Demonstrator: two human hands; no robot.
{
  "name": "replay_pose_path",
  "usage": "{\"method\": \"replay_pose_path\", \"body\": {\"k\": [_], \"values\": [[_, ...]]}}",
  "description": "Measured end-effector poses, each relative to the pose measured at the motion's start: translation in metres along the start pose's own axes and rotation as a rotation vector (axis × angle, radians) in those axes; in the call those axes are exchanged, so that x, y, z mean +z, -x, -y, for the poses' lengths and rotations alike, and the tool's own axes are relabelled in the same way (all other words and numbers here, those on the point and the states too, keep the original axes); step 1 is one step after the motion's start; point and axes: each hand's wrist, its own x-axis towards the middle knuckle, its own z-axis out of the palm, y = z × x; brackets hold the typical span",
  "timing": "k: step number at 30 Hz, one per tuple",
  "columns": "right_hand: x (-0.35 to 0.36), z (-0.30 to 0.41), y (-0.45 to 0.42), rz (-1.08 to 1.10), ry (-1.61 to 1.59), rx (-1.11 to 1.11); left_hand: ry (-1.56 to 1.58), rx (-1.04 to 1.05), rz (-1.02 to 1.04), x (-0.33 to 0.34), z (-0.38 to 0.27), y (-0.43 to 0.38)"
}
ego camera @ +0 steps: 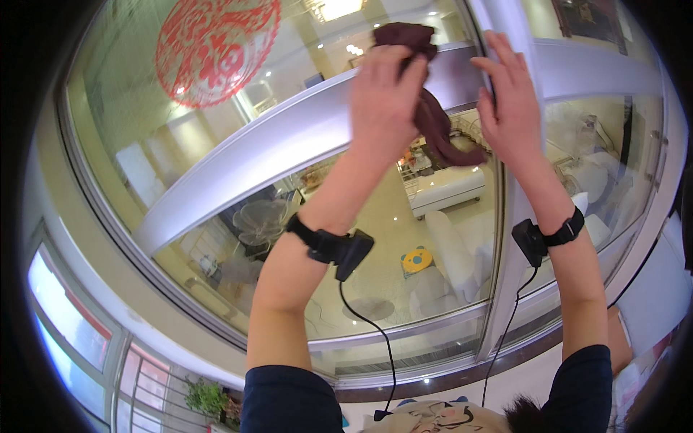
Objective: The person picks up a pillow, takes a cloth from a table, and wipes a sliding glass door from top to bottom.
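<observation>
My left hand [385,100] is closed around a dark maroon cloth [436,127]. Part of the cloth bunches above the fingers, and a loose tail hangs down toward the right. Behind it runs the wide silvery crossbar [260,157] of a glazed sliding door; whether the cloth presses on the bar is hard to tell. My right hand [511,108] has its fingers apart, at the upright metal door frame [509,260], and holds no loose thing. The hands are slightly blurred.
A round red paper-cut decoration [219,51] is on the upper left pane. Through the glass show a white bench [446,192] and a yellow bear-shaped mat [417,260]. A barred window [143,389] and a green plant [206,398] are at lower left. Black cables [389,346] hang from wrist-strapped devices.
</observation>
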Motion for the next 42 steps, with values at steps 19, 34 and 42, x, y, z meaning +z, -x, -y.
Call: {"method": "replay_pose_path", "body": {"k": [19,34,42], "values": [[0.078,0.203,0.035,0.232,-0.267,-0.026,-0.336,-0.063,0.051,-0.176,0.081,0.154],[0.19,0.449,0.038,0.326,-0.466,-0.153,-0.654,-0.32,0.032,-0.425,0.218,0.312],[0.228,0.511,0.054,0.331,-0.431,-0.113,-0.83,-0.692,-0.097,-0.535,0.27,0.39]]}}
